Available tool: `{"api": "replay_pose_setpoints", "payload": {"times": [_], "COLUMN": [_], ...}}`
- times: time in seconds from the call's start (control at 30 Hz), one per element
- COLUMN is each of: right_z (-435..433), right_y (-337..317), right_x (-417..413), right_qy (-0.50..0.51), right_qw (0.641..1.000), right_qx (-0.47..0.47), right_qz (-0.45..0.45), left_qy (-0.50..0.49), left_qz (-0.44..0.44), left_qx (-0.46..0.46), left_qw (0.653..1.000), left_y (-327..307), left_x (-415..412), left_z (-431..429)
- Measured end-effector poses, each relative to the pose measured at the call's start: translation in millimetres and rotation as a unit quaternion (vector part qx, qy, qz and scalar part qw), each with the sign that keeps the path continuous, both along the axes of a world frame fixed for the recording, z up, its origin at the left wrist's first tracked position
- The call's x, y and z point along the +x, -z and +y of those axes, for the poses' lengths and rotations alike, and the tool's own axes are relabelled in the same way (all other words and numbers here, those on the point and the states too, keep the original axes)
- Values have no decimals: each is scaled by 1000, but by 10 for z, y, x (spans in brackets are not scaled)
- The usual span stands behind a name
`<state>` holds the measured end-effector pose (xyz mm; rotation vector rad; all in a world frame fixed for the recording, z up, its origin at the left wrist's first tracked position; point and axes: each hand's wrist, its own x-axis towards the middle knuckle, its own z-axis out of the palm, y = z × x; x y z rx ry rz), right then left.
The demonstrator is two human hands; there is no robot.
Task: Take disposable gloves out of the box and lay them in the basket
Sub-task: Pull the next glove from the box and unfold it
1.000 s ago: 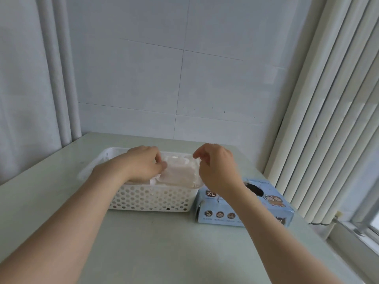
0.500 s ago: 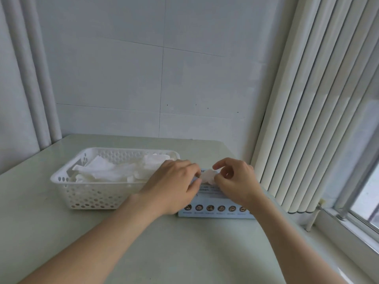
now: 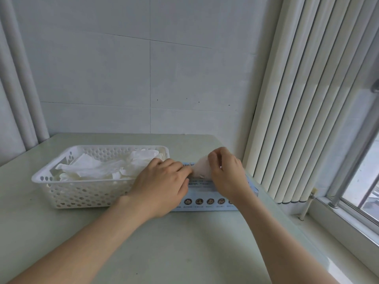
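Nearest to the person, both forearms reach forward over a wide stretch of the pale green table (image 3: 184, 242), which shows bare between them. The left hand (image 3: 162, 185) lies palm down on the left part of the light blue box (image 3: 205, 201), with fingers nearly straight and relaxed. Its fingertips reach the edge of the glove, but I cannot tell if they grip it. The right hand (image 3: 227, 173) is above the middle of the box, fingers curled, and it pinches a whitish glove (image 3: 202, 170) that stands up out of the box top, between the two hands. Just left of the box, touching or almost touching it, stands the white perforated basket (image 3: 82, 193). A pile of gloves (image 3: 98, 171) lies inside it, close beside the left hand. The right end of the box is near the right edge of the table, and vertical blind slats (image 3: 297, 99) hang just beyond this edge, above a window sill (image 3: 338, 232). Behind the basket a strip of table continues to the grey panelled wall (image 3: 123, 78).
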<state>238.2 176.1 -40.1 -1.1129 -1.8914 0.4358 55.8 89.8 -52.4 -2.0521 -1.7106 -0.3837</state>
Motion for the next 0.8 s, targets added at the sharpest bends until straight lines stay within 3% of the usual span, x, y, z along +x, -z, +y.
{"api": "replay_pose_setpoints", "payload": {"times": [0.27,0.53,0.7,0.8], "right_z": [44,3,-24,-53], "right_y": [-94,-201,-254,-267], "right_x": [70,133,120,87], "right_qy": [27,57,46,18], "right_qw": [985,918,891,894], "right_qx": [-27,-36,-71,-86], "right_qz": [167,391,446,439], "left_qy": [0,11,10,9], "left_qz": [-9,-12,-19,-39], "left_qx": [2,-13,-12,-20], "left_qw": [1000,1000,1000,999], "left_y": [4,-38,-62,-67], "left_x": [-7,9,20,17], "left_z": [16,-15,-49,-39]}}
